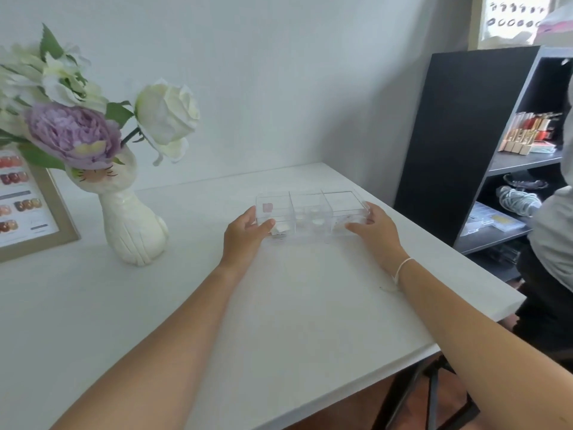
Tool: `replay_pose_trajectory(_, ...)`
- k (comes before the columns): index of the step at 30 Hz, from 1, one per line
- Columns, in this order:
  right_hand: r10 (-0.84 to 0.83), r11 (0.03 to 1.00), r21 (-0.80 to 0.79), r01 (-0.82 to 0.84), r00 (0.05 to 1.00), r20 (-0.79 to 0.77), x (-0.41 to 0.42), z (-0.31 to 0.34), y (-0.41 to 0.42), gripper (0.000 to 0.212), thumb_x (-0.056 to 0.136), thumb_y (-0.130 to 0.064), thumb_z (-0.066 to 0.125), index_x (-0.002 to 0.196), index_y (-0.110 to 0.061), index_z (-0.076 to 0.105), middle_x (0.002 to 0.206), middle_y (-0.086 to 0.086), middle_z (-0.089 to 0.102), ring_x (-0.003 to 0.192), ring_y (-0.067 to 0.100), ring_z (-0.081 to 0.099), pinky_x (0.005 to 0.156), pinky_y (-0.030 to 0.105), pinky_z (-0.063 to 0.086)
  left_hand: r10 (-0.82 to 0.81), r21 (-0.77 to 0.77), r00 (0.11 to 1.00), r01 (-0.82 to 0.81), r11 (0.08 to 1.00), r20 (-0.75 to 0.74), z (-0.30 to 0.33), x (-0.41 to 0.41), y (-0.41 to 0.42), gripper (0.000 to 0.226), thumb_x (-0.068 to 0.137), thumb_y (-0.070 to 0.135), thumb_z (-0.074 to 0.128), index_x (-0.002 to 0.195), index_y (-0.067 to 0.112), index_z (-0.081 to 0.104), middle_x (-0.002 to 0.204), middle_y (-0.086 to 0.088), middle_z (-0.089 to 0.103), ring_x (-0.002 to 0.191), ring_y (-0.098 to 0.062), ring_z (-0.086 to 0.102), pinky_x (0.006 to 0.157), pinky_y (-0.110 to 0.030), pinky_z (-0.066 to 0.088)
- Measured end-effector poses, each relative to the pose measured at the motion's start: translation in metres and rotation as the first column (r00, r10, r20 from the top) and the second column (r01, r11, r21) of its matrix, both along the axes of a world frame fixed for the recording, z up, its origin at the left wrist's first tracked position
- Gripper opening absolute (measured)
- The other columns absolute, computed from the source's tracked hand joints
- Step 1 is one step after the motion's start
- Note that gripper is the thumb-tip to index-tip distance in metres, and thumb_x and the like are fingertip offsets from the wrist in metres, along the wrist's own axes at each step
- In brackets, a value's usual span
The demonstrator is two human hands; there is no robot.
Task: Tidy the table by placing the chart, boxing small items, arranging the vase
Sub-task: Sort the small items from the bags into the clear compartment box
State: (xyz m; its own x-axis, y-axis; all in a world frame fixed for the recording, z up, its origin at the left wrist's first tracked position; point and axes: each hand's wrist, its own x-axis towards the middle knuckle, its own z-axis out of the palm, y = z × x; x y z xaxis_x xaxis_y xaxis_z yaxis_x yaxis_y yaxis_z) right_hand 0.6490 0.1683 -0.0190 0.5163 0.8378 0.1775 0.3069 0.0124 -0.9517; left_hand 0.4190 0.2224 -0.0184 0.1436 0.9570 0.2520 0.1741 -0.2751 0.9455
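Observation:
A clear plastic box (338,200) with several compartments rests on the white table (279,305), toward its far right. Small items lie inside it, among them a pinkish piece at the left end. My left hand (245,235) grips the box's left end, thumb on the front wall. My right hand (376,229) holds the right end. A white cat-shaped vase (130,221) with white and purple flowers stands upright at the left. A framed colour chart (28,209) leans behind it at the far left edge.
A dark shelf unit (459,135) stands right of the table, holding boxes, cords and small packages. A person in a grey top (555,237) is at the right edge. The table's right edge runs close to the box.

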Motion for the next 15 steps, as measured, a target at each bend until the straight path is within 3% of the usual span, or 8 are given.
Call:
replay_pose_trajectory(4,0.018,1.0,0.018,-0.018,1.0,-0.015,0.008,-0.001,0.035,0.059,0.076,-0.017,0.068,0.13,-0.022,0.046,0.102,-0.007,0.052,0.091,0.01,0.05,0.064,0.009,0.034,0.032,0.022,0.999,-0.032,0.999,-0.016,0.002,0.007,0.021,0.02,0.083,0.02,0.061,0.068,0.011,0.052,0.064,0.005,0.03,0.06,-0.014,0.027,0.052,-0.024,0.021)
replay_pose_trajectory(6,0.03,0.999,0.013,-0.03,1.0,-0.009,0.012,-0.002,0.054,0.059,0.076,-0.019,0.069,0.13,-0.022,0.046,0.105,-0.006,0.051,0.094,0.012,0.05,0.072,0.016,0.036,0.05,0.044,0.998,-0.049,0.998,-0.027,0.003,0.01,0.036,0.028,0.083,0.02,0.061,0.064,0.014,0.042,0.066,0.002,0.03,0.063,-0.015,0.026,0.054,-0.025,0.02)
replay_pose_trajectory(10,0.048,0.999,0.016,-0.049,0.998,0.031,0.022,-0.002,0.096,0.06,0.076,-0.018,0.069,0.131,-0.019,0.046,0.111,-0.004,0.049,0.102,0.013,0.048,0.086,0.021,0.034,0.059,0.049,0.997,-0.057,0.997,-0.041,0.002,0.018,0.068,0.009,0.083,0.023,0.06,0.085,0.021,0.052,0.088,0.0,0.04,0.08,-0.012,0.034,0.071,-0.028,0.026)
replay_pose_trajectory(13,0.068,0.998,0.006,-0.069,0.995,0.068,0.029,-0.002,0.127,0.047,0.076,-0.018,0.068,0.119,-0.022,0.051,0.104,-0.001,0.048,0.095,0.015,0.046,0.078,0.02,0.037,0.092,0.06,0.994,-0.088,0.994,-0.055,0.0,0.024,0.095,0.012,0.082,0.026,0.06,0.082,0.022,0.049,0.089,0.0,0.041,0.082,-0.011,0.035,0.07,-0.028,0.026)
replay_pose_trajectory(15,0.094,0.996,-0.011,-0.094,0.992,0.078,0.035,0.0,0.145,0.028,0.076,-0.016,0.067,0.099,-0.026,0.056,0.096,-0.001,0.047,0.088,0.015,0.043,0.069,0.018,0.035,0.1,0.074,0.993,-0.095,0.993,-0.065,-0.002,0.028,0.111,0.013,0.082,0.027,0.061,0.08,0.019,0.05,0.087,0.0,0.042,0.081,-0.011,0.036,0.07,-0.028,0.026)
